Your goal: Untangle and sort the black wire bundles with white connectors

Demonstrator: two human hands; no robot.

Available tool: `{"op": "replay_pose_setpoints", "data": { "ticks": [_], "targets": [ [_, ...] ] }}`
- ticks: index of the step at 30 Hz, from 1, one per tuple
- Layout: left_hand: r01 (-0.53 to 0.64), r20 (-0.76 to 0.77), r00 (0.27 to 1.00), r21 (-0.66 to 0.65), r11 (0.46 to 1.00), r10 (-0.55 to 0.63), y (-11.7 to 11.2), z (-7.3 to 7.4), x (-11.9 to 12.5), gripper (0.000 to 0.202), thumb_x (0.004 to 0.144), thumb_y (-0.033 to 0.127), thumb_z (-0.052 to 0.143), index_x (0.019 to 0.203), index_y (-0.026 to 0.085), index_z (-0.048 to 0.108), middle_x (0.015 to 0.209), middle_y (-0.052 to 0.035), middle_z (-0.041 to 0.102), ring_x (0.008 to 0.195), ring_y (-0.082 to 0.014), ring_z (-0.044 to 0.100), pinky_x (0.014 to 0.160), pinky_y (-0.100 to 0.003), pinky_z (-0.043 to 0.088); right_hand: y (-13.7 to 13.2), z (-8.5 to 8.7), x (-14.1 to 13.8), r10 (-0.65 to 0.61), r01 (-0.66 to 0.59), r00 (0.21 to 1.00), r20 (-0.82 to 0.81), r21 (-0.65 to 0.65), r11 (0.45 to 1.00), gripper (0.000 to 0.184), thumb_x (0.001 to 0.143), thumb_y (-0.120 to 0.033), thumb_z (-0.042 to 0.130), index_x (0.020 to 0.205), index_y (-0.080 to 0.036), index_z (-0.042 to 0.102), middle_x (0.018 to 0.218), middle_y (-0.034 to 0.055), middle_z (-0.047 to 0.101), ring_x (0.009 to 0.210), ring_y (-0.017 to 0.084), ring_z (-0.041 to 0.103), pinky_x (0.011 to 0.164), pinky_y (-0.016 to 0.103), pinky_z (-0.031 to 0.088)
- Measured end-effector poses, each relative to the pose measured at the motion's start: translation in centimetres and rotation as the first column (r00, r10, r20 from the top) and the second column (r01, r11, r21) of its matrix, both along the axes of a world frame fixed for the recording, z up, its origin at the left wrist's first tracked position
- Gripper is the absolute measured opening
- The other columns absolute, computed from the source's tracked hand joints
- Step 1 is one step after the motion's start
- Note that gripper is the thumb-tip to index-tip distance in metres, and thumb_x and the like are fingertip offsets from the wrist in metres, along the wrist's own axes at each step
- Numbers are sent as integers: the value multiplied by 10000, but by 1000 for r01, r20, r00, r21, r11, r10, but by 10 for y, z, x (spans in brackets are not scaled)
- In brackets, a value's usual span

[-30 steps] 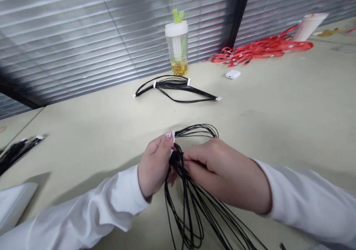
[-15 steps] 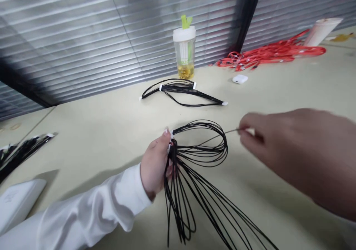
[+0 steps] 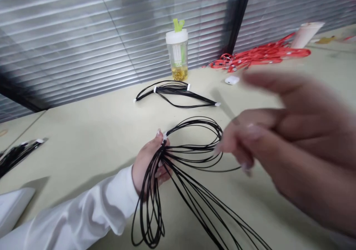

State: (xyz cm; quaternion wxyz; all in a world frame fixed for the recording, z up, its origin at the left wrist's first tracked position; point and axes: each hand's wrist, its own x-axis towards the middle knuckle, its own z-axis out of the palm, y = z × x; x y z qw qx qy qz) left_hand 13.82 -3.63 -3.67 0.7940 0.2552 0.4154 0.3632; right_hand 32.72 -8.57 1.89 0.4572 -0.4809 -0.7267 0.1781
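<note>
Our left hand [image 3: 143, 161] pinches the black wires [image 3: 164, 153] by their white plug [image 3: 165, 136]; their loop [image 3: 194, 147] stretches rightward, its far bend at our blurred right hand [image 3: 283, 139], fingers parted; whether those grip, we cannot tell.

On the far part of the worktop [image 3: 83, 135], a clear bottle [image 3: 177, 55] with a white lid [image 3: 177, 37], green spout [image 3: 178, 25] and yellow liquid [image 3: 179, 73] inside stands before slatted blinds [image 3: 133, 27]. To its right lie a small white case [image 3: 231, 80] and, farther back, a heap of red cords [image 3: 261, 57] beside a pale cup [image 3: 306, 36]. A white box [image 3: 14, 206] sits near left.
</note>
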Motion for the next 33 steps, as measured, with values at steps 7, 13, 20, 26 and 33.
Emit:
{"op": "replay_pose_setpoints", "data": {
  "ticks": [7, 13, 20, 26, 33],
  "targets": [
    [122, -335, 942, 371, 921, 10, -14, -12, 0, 423, 785, 565, 441, 625, 173, 450, 384, 40, 399, 268, -73, 360, 261, -176, 289, 18, -17, -16, 101, -82, 988, 114, -156, 984, 117, 780, -112, 515, 763, -179, 609, 726, -22, 619, 656, 69, 546, 610, 184, 416],
    [124, -380, 924, 407, 905, 44, -17, -11, 0, 464, 783, 599, 407, 609, 171, 437, 363, 45, 377, 263, -71, 343, 252, -180, 276, 17, -21, -14, 122, -112, 992, 27, -243, 964, 74, 763, -99, 496, 791, -166, 480, 591, -46, 535, 503, 53, 441, 484, 174, 353],
    [128, -354, 935, 386, 913, 18, -18, -8, 1, 461, 780, 602, 410, 618, 171, 431, 363, 45, 396, 250, -71, 345, 232, -174, 278, 17, -23, -13, 148, -146, 989, -17, -293, 945, 115, 756, -103, 490, 743, -168, 396, 562, -53, 499, 488, 49, 423, 452, 163, 330],
    [95, -352, 935, 383, 919, 50, -17, -5, 5, 481, 723, 627, 474, 579, 170, 431, 381, 46, 369, 269, -61, 336, 246, -171, 271, 19, -24, -15, 169, -172, 985, -37, -293, 940, 112, 755, -91, 485, 735, -162, 400, 574, -50, 515, 491, 43, 420, 453, 156, 335],
    [109, -424, 897, 481, 870, 123, -18, -10, 2, 487, 736, 614, 469, 576, 156, 426, 451, 34, 374, 362, -52, 348, 316, -169, 299, 20, -24, -15, 190, -212, 977, -98, -333, 919, 99, 778, -93, 466, 737, -159, 405, 611, -41, 550, 519, 38, 462, 478, 149, 355]
  ]
}}
